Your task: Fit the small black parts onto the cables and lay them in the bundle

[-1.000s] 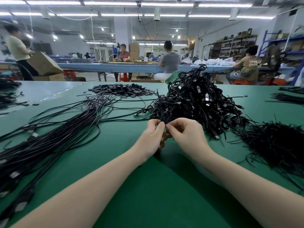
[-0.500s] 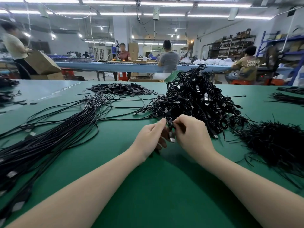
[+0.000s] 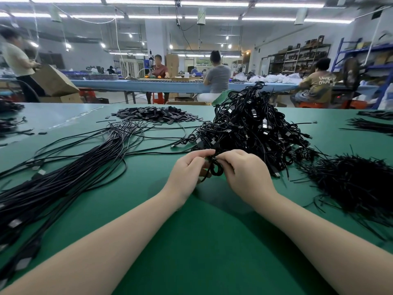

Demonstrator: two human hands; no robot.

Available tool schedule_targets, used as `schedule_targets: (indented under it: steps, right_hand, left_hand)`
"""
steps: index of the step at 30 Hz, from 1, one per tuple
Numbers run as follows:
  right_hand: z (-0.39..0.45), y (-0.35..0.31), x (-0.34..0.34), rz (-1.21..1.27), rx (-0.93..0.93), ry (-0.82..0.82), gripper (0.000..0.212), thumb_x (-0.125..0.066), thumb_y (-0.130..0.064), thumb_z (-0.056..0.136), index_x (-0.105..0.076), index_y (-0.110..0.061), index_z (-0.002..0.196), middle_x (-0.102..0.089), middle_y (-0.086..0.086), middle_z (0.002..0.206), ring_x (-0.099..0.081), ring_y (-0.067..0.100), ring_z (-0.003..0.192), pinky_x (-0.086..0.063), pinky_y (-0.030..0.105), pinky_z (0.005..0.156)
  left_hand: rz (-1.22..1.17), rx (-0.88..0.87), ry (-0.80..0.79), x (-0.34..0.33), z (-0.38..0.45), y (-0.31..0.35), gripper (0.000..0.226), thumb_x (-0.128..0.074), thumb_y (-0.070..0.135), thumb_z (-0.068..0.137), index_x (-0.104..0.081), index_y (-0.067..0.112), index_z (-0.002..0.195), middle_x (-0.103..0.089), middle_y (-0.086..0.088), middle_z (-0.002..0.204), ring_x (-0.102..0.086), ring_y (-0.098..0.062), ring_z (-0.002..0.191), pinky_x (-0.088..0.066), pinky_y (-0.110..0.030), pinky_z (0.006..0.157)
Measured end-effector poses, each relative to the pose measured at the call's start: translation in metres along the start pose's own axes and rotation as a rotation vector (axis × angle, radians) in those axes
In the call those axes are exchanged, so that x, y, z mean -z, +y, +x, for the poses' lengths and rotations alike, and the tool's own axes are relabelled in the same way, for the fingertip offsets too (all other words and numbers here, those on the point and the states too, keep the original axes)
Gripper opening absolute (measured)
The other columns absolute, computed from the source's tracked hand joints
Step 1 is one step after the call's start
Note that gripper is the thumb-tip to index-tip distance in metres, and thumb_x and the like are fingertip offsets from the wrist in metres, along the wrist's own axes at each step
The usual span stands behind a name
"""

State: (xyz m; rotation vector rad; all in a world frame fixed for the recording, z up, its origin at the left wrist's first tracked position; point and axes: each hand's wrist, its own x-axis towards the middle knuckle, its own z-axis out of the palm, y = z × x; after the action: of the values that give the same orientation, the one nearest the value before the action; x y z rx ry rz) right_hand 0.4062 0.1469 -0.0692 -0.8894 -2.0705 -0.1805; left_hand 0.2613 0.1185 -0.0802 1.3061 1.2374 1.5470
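Green matte worktable (image 3: 191,241), your left hand (image 3: 187,173) and right hand (image 3: 244,173) both pinching a coiled thin black cable (image 3: 215,170), just before the tangled black cable heap (image 3: 255,128).

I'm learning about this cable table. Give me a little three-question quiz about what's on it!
1. True or false: both hands are working on one coiled black cable.
2. Which heap lies farthest from the person? A) small flat black parts B) loose straight cables C) thin black ties
3. Fill in: the table top is ____.

Key:
1. True: the left hand and right hand pinch the coiled cable.
2. A: the flat parts lie beyond the straight cables and ties.
3. Green.
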Motion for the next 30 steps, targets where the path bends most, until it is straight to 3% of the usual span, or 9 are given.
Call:
schedule_targets:
  steps: [7, 10, 12, 13, 15, 18, 22, 26, 30]
  right_hand:
    - [0.0, 0.008, -0.002, 0.051, -0.099, -0.063, 0.028, -0.054, -0.004, 0.091, -0.069, -0.013, 0.113, -0.067, 0.007, 0.113, -0.064, 0.032, 0.092, -0.05, 0.039, 0.075]
    - [-0.003, 0.007, -0.003, 0.107, -0.117, -0.016, 0.021, -0.058, -0.009, 0.092, -0.071, -0.012, 0.107, -0.07, 0.007, 0.106, -0.065, 0.029, 0.089, -0.051, 0.039, 0.074]
    - [-0.003, 0.004, -0.003, 0.114, -0.09, 0.031, 0.014, -0.061, -0.01, 0.091, -0.072, -0.01, 0.1, -0.071, 0.007, 0.098, -0.066, 0.031, 0.082, -0.052, 0.039, 0.068]
    - [-0.002, 0.003, -0.003, 0.109, -0.06, 0.065, 0.012, -0.063, -0.009, 0.09, -0.072, -0.008, 0.096, -0.072, 0.008, 0.094, -0.066, 0.031, 0.079, -0.052, 0.039, 0.065]
    - [-0.001, 0.001, -0.004, 0.078, 0.013, 0.133, 0.008, -0.064, -0.007, 0.087, -0.072, -0.004, 0.089, -0.072, 0.008, 0.086, -0.067, 0.03, 0.073, -0.052, 0.038, 0.061]
    - [-0.002, 0.0, -0.004, -0.027, 0.095, 0.192, 0.009, -0.065, -0.01, 0.085, -0.073, -0.007, 0.084, -0.072, 0.003, 0.079, -0.067, 0.026, 0.066, -0.049, 0.033, 0.06]
    - [-0.003, -0.003, -0.006, -0.142, 0.152, 0.243, 0.009, -0.067, -0.015, 0.084, -0.072, -0.011, 0.077, -0.071, 0.0, 0.072, -0.066, 0.024, 0.059, -0.049, 0.031, 0.058]
    - [-0.005, -0.005, -0.01, -0.097, 0.064, 0.171, 0.012, -0.065, -0.018, 0.087, -0.072, -0.012, 0.079, -0.072, 0.0, 0.074, -0.066, 0.024, 0.062, -0.048, 0.034, 0.059]
    - [-0.006, -0.001, -0.008, -0.005, -0.06, 0.138, 0.009, -0.068, -0.019, 0.088, -0.073, -0.011, 0.085, -0.072, 0.002, 0.079, -0.064, 0.024, 0.062, -0.049, 0.034, 0.057]
  left_hand:
    - [-0.047, 0.073, -0.08, 0.005, 0.003, -0.003, 0.032, -0.06, -0.001, 0.087, -0.071, 0.024, 0.105, -0.074, 0.004, 0.079, -0.063, -0.004, 0.066, -0.043, -0.012, 0.056]
    - [0.085, -0.045, -0.026, 0.005, 0.004, -0.009, 0.034, -0.077, 0.004, 0.077, -0.073, 0.022, 0.106, -0.069, 0.007, 0.088, -0.061, -0.004, 0.074, -0.049, -0.016, 0.071]
    - [0.299, -0.186, 0.085, 0.004, 0.005, -0.01, 0.02, -0.081, 0.017, 0.074, -0.075, 0.027, 0.091, -0.061, 0.003, 0.096, -0.057, -0.004, 0.08, -0.047, -0.013, 0.08]
    - [0.32, -0.229, 0.094, 0.004, 0.005, -0.009, 0.008, -0.079, 0.021, 0.077, -0.074, 0.024, 0.082, -0.061, 0.002, 0.092, -0.057, -0.005, 0.08, -0.046, -0.014, 0.079]
    - [0.238, -0.212, 0.063, 0.003, 0.003, -0.008, 0.016, -0.073, 0.026, 0.083, -0.068, 0.013, 0.075, -0.066, 0.006, 0.071, -0.059, -0.006, 0.067, -0.047, -0.018, 0.064]
    - [-0.056, 0.018, 0.035, 0.004, 0.003, -0.002, 0.024, -0.072, 0.033, 0.083, -0.059, 0.014, 0.091, -0.068, 0.0, 0.066, -0.062, -0.016, 0.052, -0.044, -0.022, 0.044]
    - [-0.226, 0.2, -0.019, 0.011, 0.006, 0.004, 0.026, -0.067, 0.027, 0.088, -0.045, 0.019, 0.099, -0.067, -0.006, 0.062, -0.044, -0.012, 0.037, -0.035, -0.018, 0.037]
    - [-0.305, 0.175, -0.094, 0.01, 0.004, 0.004, 0.005, -0.059, 0.02, 0.094, -0.058, 0.025, 0.095, -0.063, -0.002, 0.06, -0.049, -0.01, 0.042, -0.035, -0.016, 0.039]
    - [-0.244, 0.127, -0.131, 0.009, 0.003, 0.001, 0.034, -0.045, 0.003, 0.096, -0.071, 0.024, 0.103, -0.068, 0.001, 0.071, -0.068, -0.014, 0.068, -0.043, -0.018, 0.047]
